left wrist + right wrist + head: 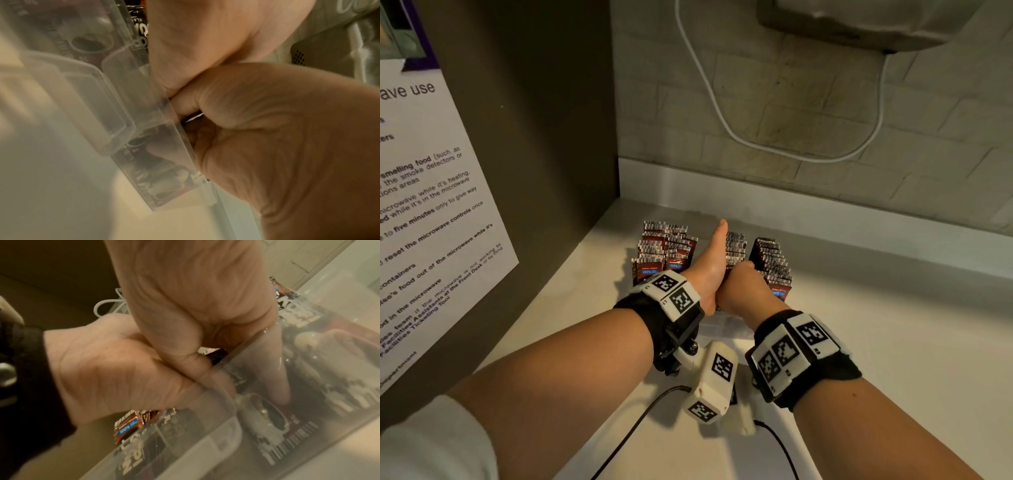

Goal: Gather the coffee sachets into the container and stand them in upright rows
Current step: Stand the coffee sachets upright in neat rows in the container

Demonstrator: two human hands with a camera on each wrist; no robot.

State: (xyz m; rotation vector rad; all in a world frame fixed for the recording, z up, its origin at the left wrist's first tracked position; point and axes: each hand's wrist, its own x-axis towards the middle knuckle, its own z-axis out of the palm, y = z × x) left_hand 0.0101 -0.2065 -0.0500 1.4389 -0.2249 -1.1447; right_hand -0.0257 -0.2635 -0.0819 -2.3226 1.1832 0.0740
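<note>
Most coffee sachets (666,248) are judged already stood in upright rows inside the clear container (123,91) on the surface (876,308), the middle row unfinished, with left hand (714,260) flattened beside it and right hand (744,286) clenched on sachets there.

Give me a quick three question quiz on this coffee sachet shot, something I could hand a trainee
1. True or false: the coffee sachets in the clear plastic container stand upright in rows.
2. Where are the hands? A) both at the middle row, touching each other; B) on the white cable; C) flat on the counter.
3. Fill in: the left hand is ____ at the middle row, while the right hand has its fingers curled.

Key: 1 true. 2 A. 3 flat, fingers straight.
</note>
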